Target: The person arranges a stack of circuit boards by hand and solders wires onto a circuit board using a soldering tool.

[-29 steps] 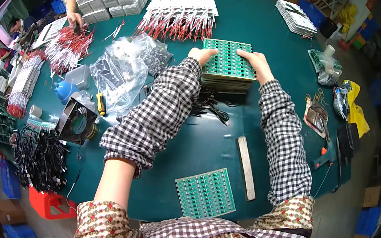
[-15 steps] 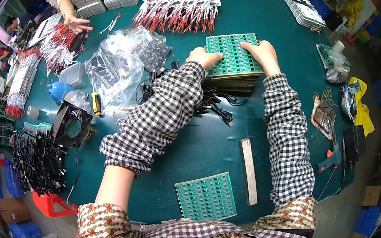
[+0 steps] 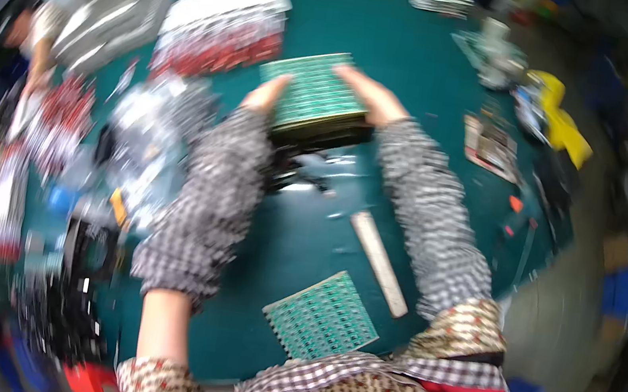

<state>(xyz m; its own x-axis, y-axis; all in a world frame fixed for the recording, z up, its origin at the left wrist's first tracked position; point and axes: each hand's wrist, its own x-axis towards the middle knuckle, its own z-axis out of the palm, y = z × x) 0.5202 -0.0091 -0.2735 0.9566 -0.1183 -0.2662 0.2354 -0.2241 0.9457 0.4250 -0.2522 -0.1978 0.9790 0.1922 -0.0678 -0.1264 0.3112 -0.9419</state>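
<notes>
A stack of green circuit board panels (image 3: 316,96) lies at the far middle of the table. My left hand (image 3: 265,95) grips its left edge, and my right hand (image 3: 376,99) grips the far right corner with the thumb on top. Blur hides whether the fingers hold only the top panel or several. Below the stack's near edge are black cables (image 3: 297,174). Nearer to me lies a single green circuit board panel (image 3: 323,315), with a pale flat bar (image 3: 379,263) to its right.
White boards with red-tipped wires (image 3: 222,19) are piled at the far left. Clear plastic bags (image 3: 148,145), a yellow-handled screwdriver (image 3: 119,207) and a black fan (image 3: 90,249) lie left. A co-worker's arm (image 3: 43,50) reaches in there. A yellow bag (image 3: 561,122) lies at right.
The view has swung, so the table and everything on it appear shifted left and blurred. Both my hands are still at the edges of the board stack.
</notes>
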